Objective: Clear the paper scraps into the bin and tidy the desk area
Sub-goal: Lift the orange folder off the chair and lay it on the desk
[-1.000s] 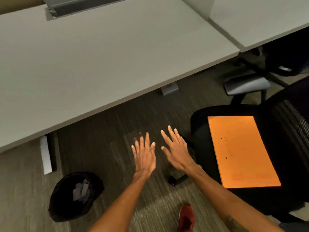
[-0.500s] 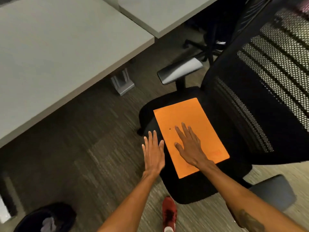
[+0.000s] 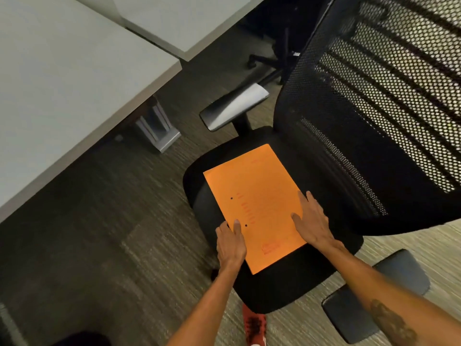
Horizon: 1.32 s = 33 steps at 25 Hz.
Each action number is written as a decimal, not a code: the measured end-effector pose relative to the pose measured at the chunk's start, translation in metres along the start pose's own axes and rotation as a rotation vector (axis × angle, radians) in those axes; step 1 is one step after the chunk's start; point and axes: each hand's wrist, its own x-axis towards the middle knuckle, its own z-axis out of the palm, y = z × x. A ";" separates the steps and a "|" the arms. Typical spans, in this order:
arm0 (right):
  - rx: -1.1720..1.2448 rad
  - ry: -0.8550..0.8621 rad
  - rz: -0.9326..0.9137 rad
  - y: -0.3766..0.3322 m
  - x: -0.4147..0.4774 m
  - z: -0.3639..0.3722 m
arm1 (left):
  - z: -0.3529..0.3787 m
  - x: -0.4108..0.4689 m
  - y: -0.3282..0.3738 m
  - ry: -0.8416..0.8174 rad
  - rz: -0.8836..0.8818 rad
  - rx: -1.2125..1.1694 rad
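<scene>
Tidy stage, by my read: the envelope (image 3: 254, 196) is not yet put away and lies flat on the seat of the chair (image 3: 274, 290), long side running from the seat's front edge toward the backrest. Nothing is lifted yet. Whether the scraps are binned can't be judged, since only a dark shape shows at the frame's bottom edge, off the chair's front-left, and I can't tell if it's the bin. Nearest, a red shoe (image 3: 254, 325) stands on the floor just in front of the chair. Above the seat's front, both hands are on the envelope. The left hand (image 3: 230, 242) is at its left edge, thumb on top of the paper and fingers bent down over the edge onto the seat; I can't tell if they're under it, so a grip is unconfirmed. The right hand (image 3: 311, 221) is spread wide and laid flat on the envelope's right edge, holding nothing. Left to do is pick the envelope up and place it somewhere proper. Farther, the table (image 3: 62, 71) stands beyond the chair's left side, apart from it.
</scene>
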 end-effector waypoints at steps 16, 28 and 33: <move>0.258 -0.037 0.377 0.003 0.015 0.002 | -0.006 -0.003 -0.021 -0.019 -0.244 -0.310; 0.780 -0.076 0.286 0.008 -0.035 0.010 | -0.047 -0.013 -0.033 -0.037 -0.068 -0.358; 0.969 -0.009 0.209 0.010 -0.058 0.009 | -0.061 -0.024 -0.033 -0.171 0.006 -0.362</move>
